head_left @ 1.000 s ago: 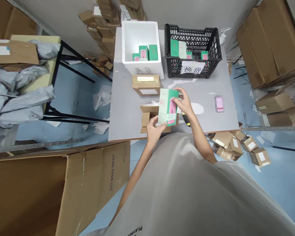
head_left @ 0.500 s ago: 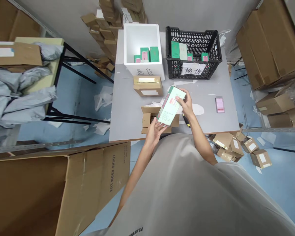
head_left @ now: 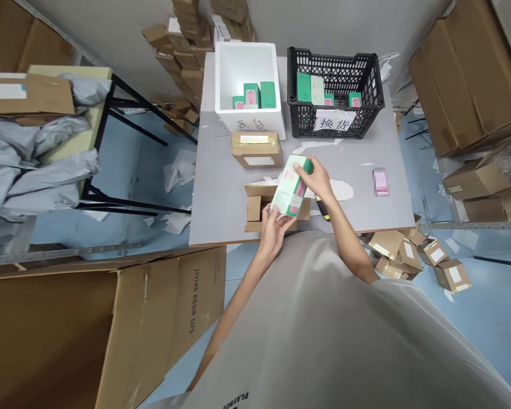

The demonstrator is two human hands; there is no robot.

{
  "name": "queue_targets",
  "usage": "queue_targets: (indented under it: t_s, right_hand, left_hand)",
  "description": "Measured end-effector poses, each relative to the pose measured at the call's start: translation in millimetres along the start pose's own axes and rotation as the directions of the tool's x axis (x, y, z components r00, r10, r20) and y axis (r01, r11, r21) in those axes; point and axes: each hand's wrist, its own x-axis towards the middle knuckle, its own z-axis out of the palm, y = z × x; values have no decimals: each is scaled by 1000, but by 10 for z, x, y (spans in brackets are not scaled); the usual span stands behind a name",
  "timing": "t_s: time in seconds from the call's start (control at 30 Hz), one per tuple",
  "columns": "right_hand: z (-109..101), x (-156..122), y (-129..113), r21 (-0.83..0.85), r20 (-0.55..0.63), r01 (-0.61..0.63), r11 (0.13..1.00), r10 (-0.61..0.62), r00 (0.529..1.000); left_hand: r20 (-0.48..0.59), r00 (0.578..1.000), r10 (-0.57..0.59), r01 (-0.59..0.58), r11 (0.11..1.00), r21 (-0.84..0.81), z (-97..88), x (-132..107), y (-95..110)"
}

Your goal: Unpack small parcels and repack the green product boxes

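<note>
A green and pink product box [head_left: 290, 185] is held tilted above an opened brown carton [head_left: 255, 205] near the front edge of the grey table [head_left: 221, 193]. My left hand [head_left: 273, 228] grips the box's lower end from below. My right hand [head_left: 317, 176] is closed over its upper end. A sealed brown carton [head_left: 256, 149] with a white label lies just beyond.
At the back stand a white foam bin [head_left: 246, 116] and a black crate [head_left: 334, 116], both holding green boxes. A small pink item [head_left: 381, 182] lies to the right. Cartons are piled around the table; a large flattened carton [head_left: 89, 329] stands at the front left.
The box has turned in my hands from upright with its face toward me to tilted, showing its pale side. Both hands kept their grip.
</note>
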Motion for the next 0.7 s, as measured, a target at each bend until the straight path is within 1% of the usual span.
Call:
queue_targets:
  t_s: [0.07,0.1,0.2,0.3,0.4,0.47,0.57,0.63,0.7]
  right_hand:
    - [8,60,-67,-133,0,18,991,-18,1000]
    - [19,100,-99,-176,36,31,984,-24,999]
    - [59,233,-178,-259,117,46,965,-16,993]
    - [77,329,-247,-323,138,35,946,10,990]
    - [79,304,-356,-401,148,56,914,4,989]
    - [87,184,-462,-463,157,104,880,-34,987]
    - [118,-172,-627,-531,175,234,815,-165,971]
    - [150,-500,-676,-554,188,356,752,-303,934]
    - [181,-841,-628,-580,206,487,653,-460,863]
  left_hand:
    - [16,997,-75,75,997,-15,-35,46,-36]
    - [29,994,-110,110,994,-25,-51,68,-50]
    - [82,976,-203,208,976,-58,-81,121,-65]
    - [139,947,-289,302,949,-91,-72,138,-35]
    - [112,915,-387,402,896,-187,-19,111,13]
    - [67,898,-436,438,864,-249,29,89,37]
    - [13,894,-448,435,860,-266,83,108,55]
    - [-13,909,-417,403,887,-225,90,182,76]
    - [-23,943,-333,325,932,-158,77,306,125]
